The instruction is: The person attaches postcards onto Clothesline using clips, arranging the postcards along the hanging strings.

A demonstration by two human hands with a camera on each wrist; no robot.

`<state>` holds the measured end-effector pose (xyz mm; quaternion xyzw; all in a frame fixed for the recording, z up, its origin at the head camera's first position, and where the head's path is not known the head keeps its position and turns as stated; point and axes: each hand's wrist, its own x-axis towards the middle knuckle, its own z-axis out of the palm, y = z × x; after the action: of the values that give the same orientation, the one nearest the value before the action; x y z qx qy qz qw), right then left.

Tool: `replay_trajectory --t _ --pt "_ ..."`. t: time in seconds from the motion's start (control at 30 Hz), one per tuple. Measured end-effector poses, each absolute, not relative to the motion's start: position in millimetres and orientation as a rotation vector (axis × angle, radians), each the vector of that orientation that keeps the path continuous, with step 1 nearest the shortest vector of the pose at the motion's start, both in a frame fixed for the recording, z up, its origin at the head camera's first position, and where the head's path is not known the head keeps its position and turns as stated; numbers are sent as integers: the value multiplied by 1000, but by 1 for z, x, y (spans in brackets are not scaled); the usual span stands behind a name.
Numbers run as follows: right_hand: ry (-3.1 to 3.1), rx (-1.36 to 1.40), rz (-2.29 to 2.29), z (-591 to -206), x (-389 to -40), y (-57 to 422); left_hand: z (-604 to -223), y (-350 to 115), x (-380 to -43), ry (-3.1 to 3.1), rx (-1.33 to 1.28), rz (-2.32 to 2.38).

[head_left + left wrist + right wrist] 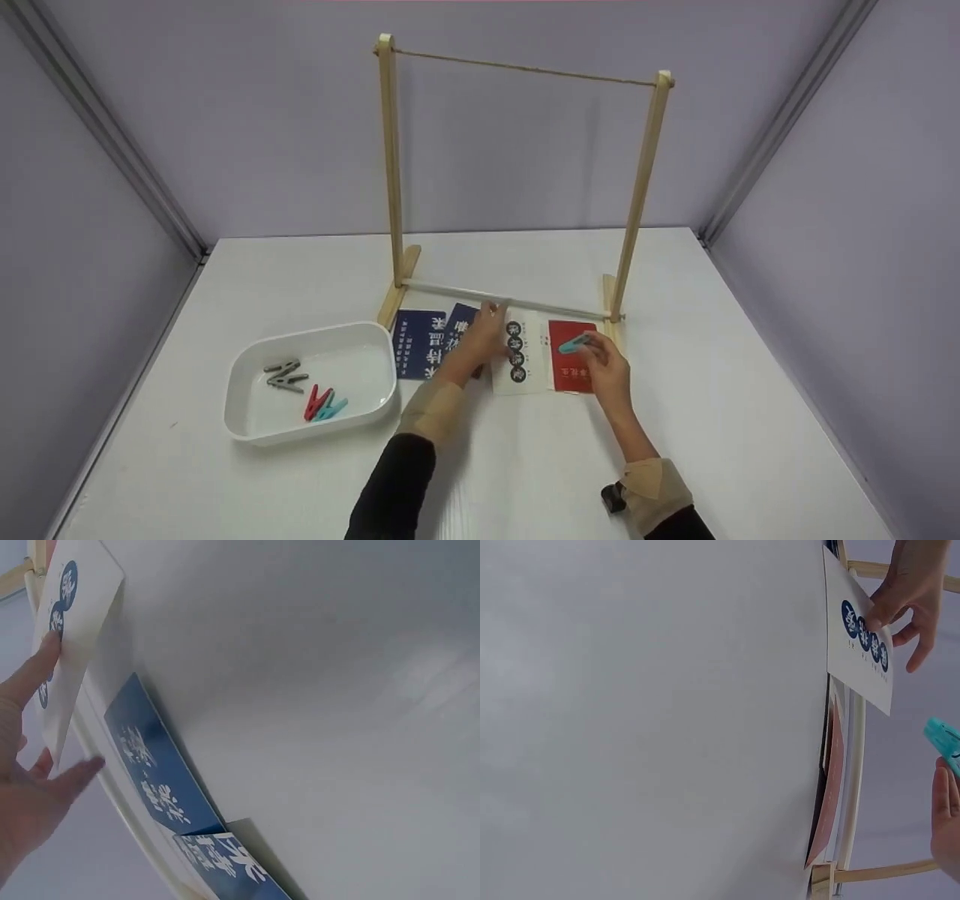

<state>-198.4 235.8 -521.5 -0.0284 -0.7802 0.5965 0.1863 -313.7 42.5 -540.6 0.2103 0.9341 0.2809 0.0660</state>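
My left hand (480,343) pinches a white card (531,367) with dark round characters, the thumb on its printed face and fingers behind. In the right wrist view the near edge of this card (847,664) is low over the table and its far edge is tilted up. My right hand (611,379) holds a teal clothespin (574,343) between thumb and fingers, above a red card (574,375). Left of the white card lie two dark blue cards (416,341) with white characters, one partly covered by my left hand.
A wooden frame stands behind the cards, with a string (525,69) between its posts and a pale bottom rod (465,291). To the left, a white tray (247,420) contains several clothespins (285,381) in grey, red and teal. Walls enclose the table's back and sides.
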Motion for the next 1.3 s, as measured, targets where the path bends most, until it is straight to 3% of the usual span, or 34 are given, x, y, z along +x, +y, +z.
replay_trajectory --t 0.37,0.57,0.93,1.3 --pt "-2191 -103 1663 -547 -208 251 -528 39 -312 2514 552 1395" --pt "-2204 -77 1707 -524 -203 251 -527 42 -312 2276 387 1637" --pt "-1897 117 1590 -393 -225 288 -468 55 -323 2037 287 2099" --pt "-1741 231 1607 -214 -251 296 -349 71 -344 1896 479 2479"
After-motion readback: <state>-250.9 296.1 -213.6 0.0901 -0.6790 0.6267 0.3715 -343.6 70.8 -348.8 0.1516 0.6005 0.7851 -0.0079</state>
